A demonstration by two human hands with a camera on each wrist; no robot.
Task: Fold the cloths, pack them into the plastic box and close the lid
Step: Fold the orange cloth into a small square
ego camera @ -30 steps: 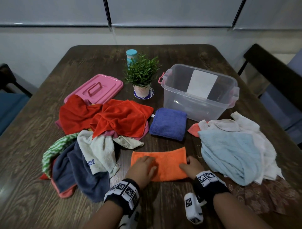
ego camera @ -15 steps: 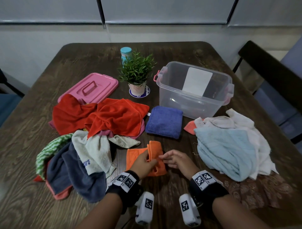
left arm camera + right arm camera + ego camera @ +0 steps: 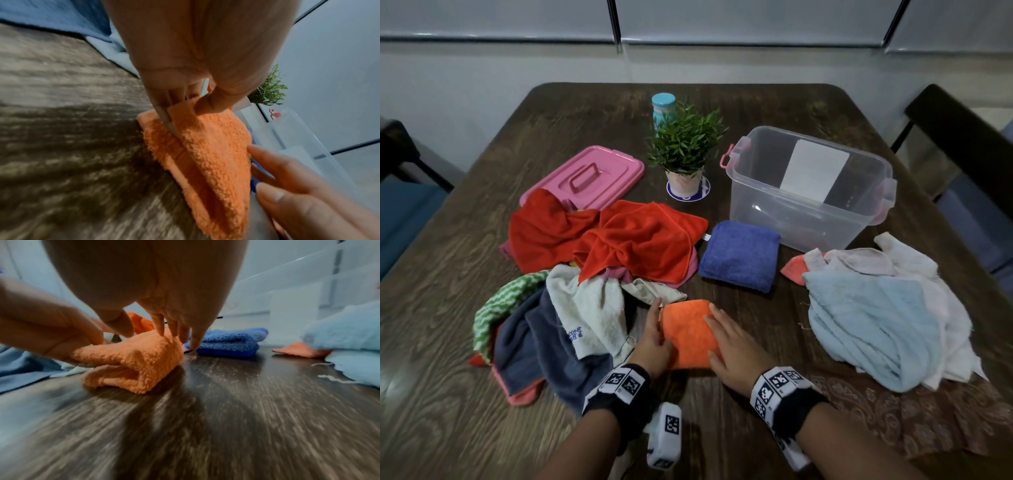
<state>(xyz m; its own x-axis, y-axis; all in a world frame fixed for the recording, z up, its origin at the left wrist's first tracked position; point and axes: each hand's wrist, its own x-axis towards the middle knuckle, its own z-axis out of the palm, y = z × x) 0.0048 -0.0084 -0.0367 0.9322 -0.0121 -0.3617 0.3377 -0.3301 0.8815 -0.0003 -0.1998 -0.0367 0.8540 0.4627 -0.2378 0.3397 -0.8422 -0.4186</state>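
A folded orange cloth [image 3: 686, 329] [image 3: 205, 154] [image 3: 127, 356] lies on the table near me, between both hands. My left hand [image 3: 654, 339] [image 3: 186, 104] is at its left edge, thumb on top and fingers under the upper layer, pinching it. My right hand [image 3: 729, 346] [image 3: 162, 321] lies flat on the cloth's right side with straight fingers. A folded blue cloth [image 3: 739, 255] [image 3: 228, 340] sits beyond it, in front of the clear plastic box [image 3: 808, 219], which is open and holds no cloths. The pink lid [image 3: 589, 178] lies at the back left, partly under red cloths [image 3: 619, 240].
A heap of unfolded cloths [image 3: 558, 325] lies left of my hands, and a light blue and white pile [image 3: 869, 325] to the right. A potted plant [image 3: 685, 147] and a teal-capped bottle [image 3: 663, 106] stand between lid and box. A dark chair [image 3: 962, 137] is at the right.
The orange cloth went from a flat strip to a small square: its right half was lifted and brought over to the left. My right hand now lies flat on it.
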